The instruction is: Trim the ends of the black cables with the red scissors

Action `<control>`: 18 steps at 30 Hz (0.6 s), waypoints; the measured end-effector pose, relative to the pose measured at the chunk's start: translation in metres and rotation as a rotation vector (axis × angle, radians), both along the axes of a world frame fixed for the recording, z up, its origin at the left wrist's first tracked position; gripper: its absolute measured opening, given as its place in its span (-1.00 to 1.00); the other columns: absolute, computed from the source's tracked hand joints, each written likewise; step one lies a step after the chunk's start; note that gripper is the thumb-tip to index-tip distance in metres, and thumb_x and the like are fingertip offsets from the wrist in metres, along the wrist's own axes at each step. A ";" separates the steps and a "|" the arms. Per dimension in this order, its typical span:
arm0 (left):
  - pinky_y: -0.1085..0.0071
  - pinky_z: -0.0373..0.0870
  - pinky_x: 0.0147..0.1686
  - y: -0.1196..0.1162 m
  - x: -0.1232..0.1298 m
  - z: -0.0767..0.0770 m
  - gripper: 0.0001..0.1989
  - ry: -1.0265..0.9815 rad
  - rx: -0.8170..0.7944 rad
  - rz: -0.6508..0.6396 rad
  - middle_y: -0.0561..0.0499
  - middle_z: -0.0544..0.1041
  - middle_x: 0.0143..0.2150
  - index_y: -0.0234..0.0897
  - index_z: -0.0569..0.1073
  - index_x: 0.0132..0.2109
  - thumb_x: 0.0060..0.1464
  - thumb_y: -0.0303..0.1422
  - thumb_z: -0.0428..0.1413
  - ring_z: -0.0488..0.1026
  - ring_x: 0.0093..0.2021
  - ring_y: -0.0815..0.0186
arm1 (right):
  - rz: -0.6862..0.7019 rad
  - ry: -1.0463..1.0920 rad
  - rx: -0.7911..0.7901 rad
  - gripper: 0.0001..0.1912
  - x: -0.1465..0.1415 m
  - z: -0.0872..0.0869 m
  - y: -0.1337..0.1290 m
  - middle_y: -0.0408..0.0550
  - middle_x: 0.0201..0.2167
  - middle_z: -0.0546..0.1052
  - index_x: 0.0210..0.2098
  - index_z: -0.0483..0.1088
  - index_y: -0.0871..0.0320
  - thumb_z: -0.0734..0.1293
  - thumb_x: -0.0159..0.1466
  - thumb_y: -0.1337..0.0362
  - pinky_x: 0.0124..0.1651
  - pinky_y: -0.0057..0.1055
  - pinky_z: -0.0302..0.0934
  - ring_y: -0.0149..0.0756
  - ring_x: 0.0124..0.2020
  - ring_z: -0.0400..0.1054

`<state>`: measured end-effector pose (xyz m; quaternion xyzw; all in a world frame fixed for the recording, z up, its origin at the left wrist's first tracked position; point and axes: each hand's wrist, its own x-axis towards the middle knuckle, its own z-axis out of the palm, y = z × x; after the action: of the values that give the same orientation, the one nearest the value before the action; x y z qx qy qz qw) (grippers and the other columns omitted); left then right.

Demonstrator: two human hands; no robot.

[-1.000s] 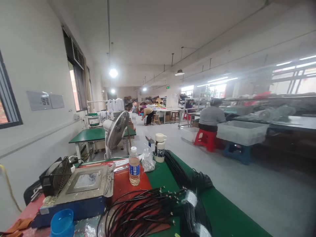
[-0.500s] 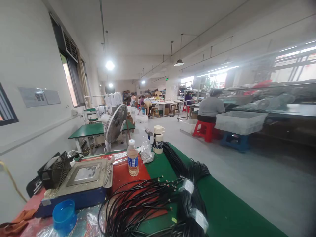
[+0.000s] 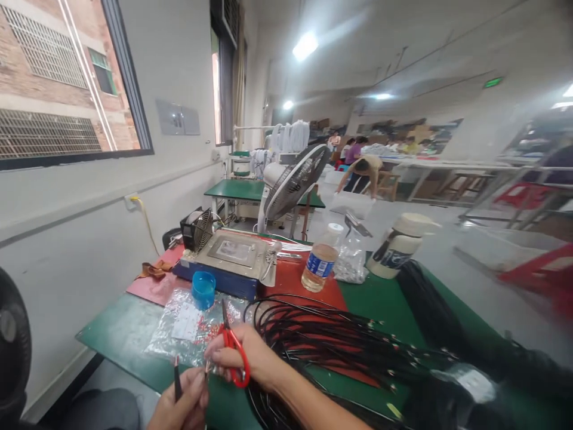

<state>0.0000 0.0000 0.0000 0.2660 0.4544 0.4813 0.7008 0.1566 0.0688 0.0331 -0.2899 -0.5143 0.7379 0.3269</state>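
Note:
Low in the head view, my left hand (image 3: 182,401) is closed on a black cable (image 3: 178,382), whose stripped end points up. My right hand (image 3: 248,355) has red-handled scissors (image 3: 242,358) hooked in it, blades pointing up and away. Its thumb and fingertips are pinched near a thin wire end (image 3: 207,368) just above my left hand; whether they touch it I cannot tell. Just beyond lies a clear plastic bag (image 3: 168,337) with small red pieces (image 3: 206,328). Many black cables (image 3: 313,325) with bared ends spread to the right.
Behind the bag stand a blue cup (image 3: 203,291) and a blue-sided hot plate (image 3: 219,278) with a small black fan (image 3: 196,230). A drink bottle (image 3: 319,263), a bag of small parts (image 3: 351,263) and a thermos (image 3: 396,248) stand farther right. A co-worker (image 3: 362,170) bends over beyond the pedestal fan (image 3: 298,182).
The view has swung left and down. Both my hands, the scissors and the held cable are now in sight; none of them showed before.

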 end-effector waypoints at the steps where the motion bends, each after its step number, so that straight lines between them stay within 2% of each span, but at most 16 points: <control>1: 0.62 -0.30 -0.77 0.002 0.000 0.000 -0.56 -0.073 -0.012 -0.032 0.32 0.00 -0.82 -0.31 0.36 -0.61 -0.28 -0.02 0.28 -0.19 -0.80 0.68 | 0.020 0.012 -0.023 -0.57 0.002 0.001 0.002 -0.19 -0.65 0.40 -0.32 0.53 0.27 0.50 -0.11 0.09 -0.62 -0.64 0.04 -0.58 -0.68 0.20; 4: 0.61 -0.31 -0.76 0.004 -0.001 0.007 -0.57 -0.134 -0.065 -0.065 0.32 -0.02 -0.79 -0.31 0.35 -0.61 -0.25 -0.04 0.27 -0.23 -0.78 0.66 | 0.090 0.027 -0.010 -0.48 0.004 0.003 0.005 -0.24 -0.66 0.37 -0.27 0.53 0.27 0.55 -0.21 0.15 -0.60 -0.64 0.01 -0.60 -0.67 0.16; 7: 0.60 -0.28 -0.76 0.002 -0.001 0.017 -0.56 -0.112 -0.135 -0.095 0.30 0.01 -0.77 -0.31 0.34 -0.62 -0.26 -0.03 0.27 -0.20 -0.76 0.64 | 0.119 0.020 0.062 -0.52 0.003 0.002 0.004 -0.22 -0.66 0.36 -0.32 0.54 0.29 0.53 -0.18 0.11 -0.58 -0.62 0.01 -0.59 -0.65 0.16; 11: 0.58 -0.27 -0.75 0.003 0.003 0.024 -0.52 -0.088 -0.168 -0.107 0.29 0.02 -0.76 -0.31 0.33 -0.65 -0.35 0.01 0.29 -0.19 -0.76 0.64 | 0.047 -0.005 0.097 -0.59 0.001 -0.003 0.001 -0.19 -0.68 0.36 -0.51 0.50 0.32 0.52 -0.15 0.06 -0.59 -0.60 0.01 -0.56 -0.65 0.16; 14: 0.58 -0.30 -0.74 0.005 0.008 0.024 -0.51 -0.040 -0.151 -0.108 0.30 0.01 -0.78 -0.31 0.32 -0.66 -0.38 0.02 0.30 -0.22 -0.76 0.65 | 0.020 -0.041 0.067 -0.56 -0.001 -0.009 0.001 -0.20 -0.70 0.34 -0.53 0.43 0.30 0.50 -0.12 0.01 -0.61 -0.59 0.00 -0.54 -0.68 0.15; 16: 0.58 -0.30 -0.74 0.007 0.009 0.024 -0.52 0.003 -0.125 -0.070 0.31 0.01 -0.80 -0.31 0.32 -0.67 -0.38 0.00 0.31 -0.24 -0.76 0.66 | 0.004 -0.078 0.065 -0.53 -0.002 -0.010 0.002 -0.22 -0.70 0.31 -0.52 0.39 0.28 0.45 -0.07 -0.06 -0.60 -0.57 -0.01 -0.53 -0.68 0.14; 18: 0.58 -0.29 -0.74 0.010 0.008 0.024 -0.55 0.044 -0.100 0.031 0.28 0.11 -0.79 -0.33 0.39 -0.59 -0.40 -0.03 0.33 -0.21 -0.77 0.67 | -0.024 -0.137 0.140 -0.53 0.000 -0.005 0.003 -0.23 -0.66 0.28 -0.48 0.36 0.25 0.39 0.01 -0.09 -0.56 -0.56 -0.01 -0.51 -0.63 0.12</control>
<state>0.0080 0.0096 0.0245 0.2342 0.4973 0.4627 0.6955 0.1562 0.0721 0.0280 -0.3223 -0.5822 0.6747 0.3192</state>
